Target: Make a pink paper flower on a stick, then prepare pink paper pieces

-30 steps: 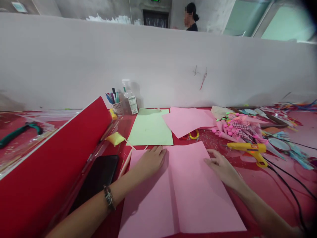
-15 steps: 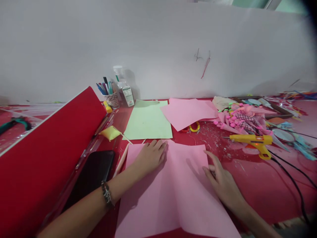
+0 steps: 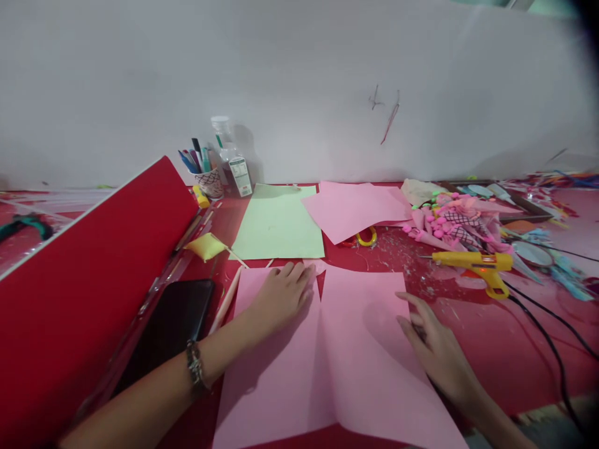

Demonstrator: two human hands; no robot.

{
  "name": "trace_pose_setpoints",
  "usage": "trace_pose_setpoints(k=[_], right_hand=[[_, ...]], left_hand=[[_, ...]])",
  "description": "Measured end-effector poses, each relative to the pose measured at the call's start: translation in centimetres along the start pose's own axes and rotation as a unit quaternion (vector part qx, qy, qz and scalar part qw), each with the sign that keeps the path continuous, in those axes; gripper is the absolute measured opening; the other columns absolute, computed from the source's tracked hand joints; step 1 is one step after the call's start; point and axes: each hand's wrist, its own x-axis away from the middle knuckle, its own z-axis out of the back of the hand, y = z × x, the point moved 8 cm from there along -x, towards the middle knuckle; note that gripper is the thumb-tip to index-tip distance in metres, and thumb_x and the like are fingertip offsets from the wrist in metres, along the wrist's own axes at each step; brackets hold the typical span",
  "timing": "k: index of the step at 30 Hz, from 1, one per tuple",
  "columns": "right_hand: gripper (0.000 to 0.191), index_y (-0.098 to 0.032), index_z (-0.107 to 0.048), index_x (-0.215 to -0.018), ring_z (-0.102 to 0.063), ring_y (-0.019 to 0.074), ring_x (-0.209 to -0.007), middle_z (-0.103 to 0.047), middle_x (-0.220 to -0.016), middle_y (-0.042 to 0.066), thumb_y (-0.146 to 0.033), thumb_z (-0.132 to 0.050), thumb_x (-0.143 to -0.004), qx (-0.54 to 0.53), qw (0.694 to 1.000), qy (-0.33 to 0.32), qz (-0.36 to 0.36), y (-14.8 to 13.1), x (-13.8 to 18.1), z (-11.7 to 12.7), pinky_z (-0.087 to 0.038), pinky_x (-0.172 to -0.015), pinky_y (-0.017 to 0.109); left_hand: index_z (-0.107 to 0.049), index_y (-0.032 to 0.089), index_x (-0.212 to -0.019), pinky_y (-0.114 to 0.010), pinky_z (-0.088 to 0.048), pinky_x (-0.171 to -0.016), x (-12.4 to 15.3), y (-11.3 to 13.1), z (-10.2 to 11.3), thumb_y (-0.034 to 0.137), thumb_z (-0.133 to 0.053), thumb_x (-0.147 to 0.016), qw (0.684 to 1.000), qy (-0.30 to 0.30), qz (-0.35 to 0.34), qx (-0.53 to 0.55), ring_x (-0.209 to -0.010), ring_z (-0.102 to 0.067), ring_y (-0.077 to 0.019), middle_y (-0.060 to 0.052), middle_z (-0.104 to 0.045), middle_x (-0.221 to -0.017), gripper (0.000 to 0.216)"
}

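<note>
A pink paper sheet [image 3: 276,386] lies in front of me, with a crease down its middle and a narrow split at the top of that crease. My left hand [image 3: 286,293] lies flat on the upper part of the left half, its fingers stretched out close together. At the right edge, my right hand [image 3: 433,346] has its thumb and index finger on the paper, with the other fingers curled. The right half bulges up slightly off the table. A small pink strip [image 3: 314,265] shows beyond my left fingertips.
Beyond are a pale green sheet [image 3: 281,227] and more pink paper [image 3: 353,209], partly over yellow-handled scissors [image 3: 367,237]. Right stand a yellow glue gun [image 3: 486,265] with cable and pink craft pieces [image 3: 453,221]. Left are a black phone [image 3: 171,330], red board [image 3: 103,274] and pen cup [image 3: 208,182].
My right hand has moved a little right with the right half of the paper. A split has opened at the top of the crease. My left hand stays on the left half.
</note>
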Motion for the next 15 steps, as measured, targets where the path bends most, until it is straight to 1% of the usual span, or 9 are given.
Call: trace_pose_setpoints(k=[2, 4, 6, 8, 10, 11, 15], right_hand=[[0.05, -0.022, -0.027, -0.123, -0.058, 0.0183, -0.064, -0.057, -0.07, 0.002, -0.041, -0.042, -0.079, -0.104, 0.994, -0.029, -0.015, -0.3, 0.2, -0.1, -0.046, -0.061, 0.032], [0.063, -0.02, -0.019, -0.126, -0.059, 0.0194, -0.068, -0.058, -0.075, 0.004, -0.043, -0.047, -0.075, -0.202, 0.977, -0.065, -0.034, -0.7, 0.7, -0.4, -0.048, -0.061, 0.032], [0.07, -0.02, -0.013, -0.129, -0.058, 0.0182, -0.061, -0.055, -0.065, 0.0, -0.044, -0.049, -0.074, -0.24, 0.965, -0.096, -0.048, -0.9, 1.3, -0.8, -0.047, -0.055, 0.031], [0.067, -0.02, -0.013, -0.13, -0.052, 0.0145, -0.05, -0.045, -0.053, -0.006, -0.043, -0.046, -0.076, -0.216, 0.969, -0.114, -0.045, -0.7, 1.8, -1.1, -0.044, -0.048, 0.026], [0.061, -0.019, -0.016, -0.129, -0.046, 0.0121, -0.044, -0.036, -0.049, -0.009, -0.041, -0.043, -0.079, -0.164, 0.978, -0.125, -0.028, -0.3, 2.2, -1.4, -0.04, -0.046, 0.024], [0.058, -0.019, -0.018, -0.128, -0.045, 0.0119, -0.045, -0.035, -0.05, -0.009, -0.041, -0.042, -0.08, -0.137, 0.983, -0.124, -0.016, -0.1, 2.3, -1.5, -0.039, -0.046, 0.024], [0.049, -0.019, -0.024, -0.124, -0.048, 0.014, -0.051, -0.039, -0.055, -0.006, -0.037, -0.038, -0.082, -0.046, 0.992, -0.111, 0.028, 0.3, 2.6, -1.3, -0.041, -0.054, 0.027]], left_hand=[[-0.029, 0.017, -0.127, -0.038, -0.033, -0.083, 0.9, 0.3, -0.1, 0.038, -0.028, -0.085, 1.0, -0.014, 0.008, 0.019, -0.103, -0.041, -0.0249, -0.011, -0.045, -0.118, 0.047], [-0.028, 0.016, -0.128, -0.042, -0.026, -0.092, 1.9, 0.7, -0.3, 0.045, -0.029, -0.084, 0.999, -0.025, 0.01, 0.033, -0.115, -0.031, -0.0275, -0.012, -0.035, -0.129, 0.053], [-0.026, 0.017, -0.129, -0.046, -0.015, -0.098, 2.8, 0.9, -0.7, 0.047, -0.027, -0.083, 0.998, -0.032, 0.015, 0.045, -0.123, -0.02, -0.0284, -0.012, -0.026, -0.136, 0.055], [-0.022, 0.019, -0.131, -0.049, -0.009, -0.099, 3.2, 0.9, -1.1, 0.048, -0.024, -0.084, 0.997, -0.037, 0.026, 0.061, -0.126, -0.013, -0.0279, -0.01, -0.02, -0.139, 0.055], [-0.02, 0.022, -0.132, -0.051, -0.007, -0.099, 3.4, 0.8, -1.3, 0.047, -0.023, -0.084, 0.995, -0.04, 0.038, 0.078, -0.127, -0.011, -0.0277, -0.009, -0.017, -0.14, 0.054], [-0.019, 0.023, -0.132, -0.053, -0.007, -0.098, 3.4, 0.7, -1.4, 0.048, -0.023, -0.084, 0.995, -0.041, 0.042, 0.086, -0.127, -0.01, -0.0277, -0.008, -0.016, -0.14, 0.054], [-0.017, 0.028, -0.132, -0.057, -0.007, -0.096, 3.5, 0.6, -1.3, 0.047, -0.025, -0.084, 0.993, -0.041, 0.042, 0.102, -0.128, -0.007, -0.0276, -0.007, -0.013, -0.141, 0.052]])
